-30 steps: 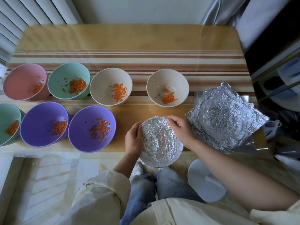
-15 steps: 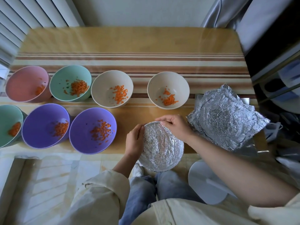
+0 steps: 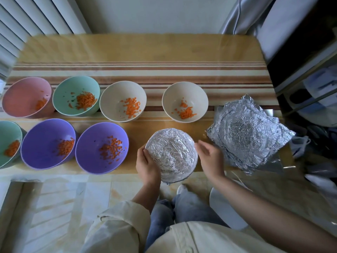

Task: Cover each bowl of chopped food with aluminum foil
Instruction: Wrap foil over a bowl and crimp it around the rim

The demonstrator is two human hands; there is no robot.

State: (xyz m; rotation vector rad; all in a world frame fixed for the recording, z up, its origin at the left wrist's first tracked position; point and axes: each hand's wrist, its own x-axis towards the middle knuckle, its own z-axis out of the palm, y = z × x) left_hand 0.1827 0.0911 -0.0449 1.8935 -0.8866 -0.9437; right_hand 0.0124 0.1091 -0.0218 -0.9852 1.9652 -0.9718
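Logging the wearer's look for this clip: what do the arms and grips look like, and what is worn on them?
The left sleeve is cream cloth, rolled up in a thick cuff near the elbow. The right forearm shows no sleeve within the frame. The left grip and right grip wear no gloves; no watch or bracelet shows.

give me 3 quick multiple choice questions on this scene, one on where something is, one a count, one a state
1. The foil sheet stack lies: A right of the foil-covered bowl; B on the floor; C in the person's lap.
2. Purple bowls in view: A one; B two; C four.
3. The left hand: A hangs idle; B holds a knife; C grips the foil-covered bowl.
Answers: A, the stack sits just to that bowl's right; B, two stand side by side in the near row; C, its thumb and fingers wrap the bowl's left rim.
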